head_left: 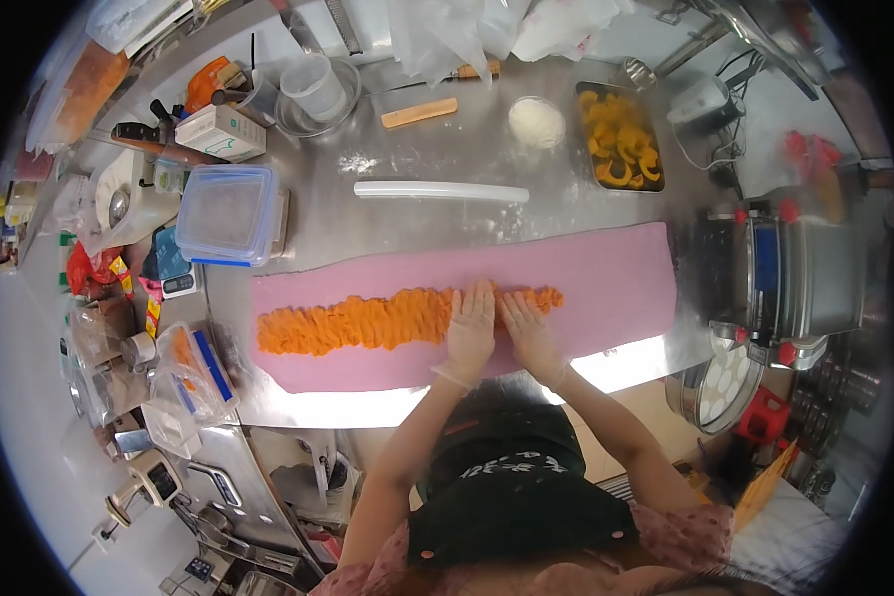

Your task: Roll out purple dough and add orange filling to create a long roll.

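Observation:
A long sheet of pink dough [606,263] lies across the metal table. Along its middle runs a band of mashed orange filling [368,323], thick and ridged at the left and tapering to a thin end at the right. Both hands wear clear gloves. My left hand [471,323] lies flat on the filling with its fingers stretched out and pointing away from me. Just to its right, my right hand [529,333] presses flat on the filling's right part, fingers extended. What lies under the palms is hidden.
Beyond the dough lie a white rolling pin [442,191], a wooden strip [419,112], a bowl of white powder [536,122] and a dark tray of orange slices [621,139]. A lidded plastic box [228,214] stands left; a roller machine [800,273] stands right.

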Demonstrator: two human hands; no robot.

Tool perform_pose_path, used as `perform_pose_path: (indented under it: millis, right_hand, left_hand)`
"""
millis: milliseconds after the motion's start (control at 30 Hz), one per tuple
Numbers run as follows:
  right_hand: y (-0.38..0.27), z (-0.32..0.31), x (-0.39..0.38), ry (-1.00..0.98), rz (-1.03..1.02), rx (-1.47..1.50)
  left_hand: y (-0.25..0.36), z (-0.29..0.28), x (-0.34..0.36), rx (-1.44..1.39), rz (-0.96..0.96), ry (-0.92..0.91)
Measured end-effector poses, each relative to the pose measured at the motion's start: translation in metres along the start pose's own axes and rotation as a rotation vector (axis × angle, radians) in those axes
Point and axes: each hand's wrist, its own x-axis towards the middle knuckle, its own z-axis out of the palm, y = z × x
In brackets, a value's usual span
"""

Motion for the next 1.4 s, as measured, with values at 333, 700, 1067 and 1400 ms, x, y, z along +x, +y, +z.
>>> perform_pose_path:
  millis: [333,700,1067,1400]
  right_hand:
    - [0.027,-0.007,-0.001,0.197,0.241,0.392]
    - [0.043,-0.004,0.018,0.216,0.296,0.526]
    - [0.063,0.0,0.052,-0.05,0.437,0.588]
    - [0.03,-0.006,0.06,-0.011,0.492,0.305]
  left_hand:
    - [-0.006,0.013,0.004,-0.47,-0.024,0.208]
    - [0.019,0.024,0.001,-0.287,0.031,0.122]
    - [0.048,0.036,-0.024,-0.011,0.198,-0.043]
    - [0.039,0.026,-0.022,-0.063,0.202,-0.195]
